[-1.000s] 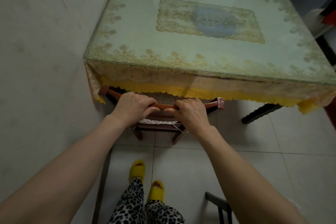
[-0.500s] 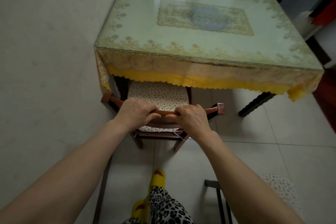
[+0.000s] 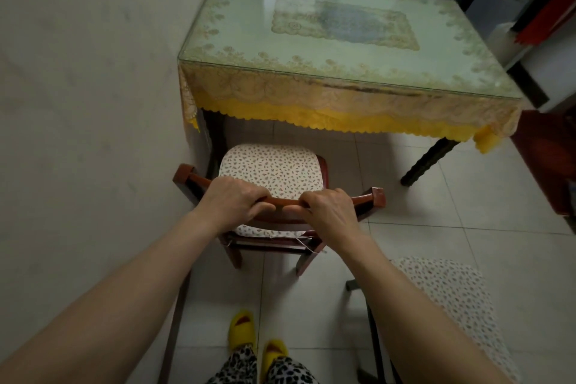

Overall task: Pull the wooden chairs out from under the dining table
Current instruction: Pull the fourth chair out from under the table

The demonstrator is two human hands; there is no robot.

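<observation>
Wooden chair (image 3: 274, 171) clear of dining table (image 3: 343, 40), left hand (image 3: 232, 203) and right hand (image 3: 330, 212) both clenched around its top rail

The chair (image 3: 375, 196) is glossy reddish-brown wood, its seat cushion (image 3: 271, 167) matt speckled cloth. On the table, a smooth, shiny glass sheet (image 3: 343, 40) covers a lacy yellow-edged tablecloth (image 3: 311, 97). The floor (image 3: 483, 212) is pale, smooth tile.
</observation>
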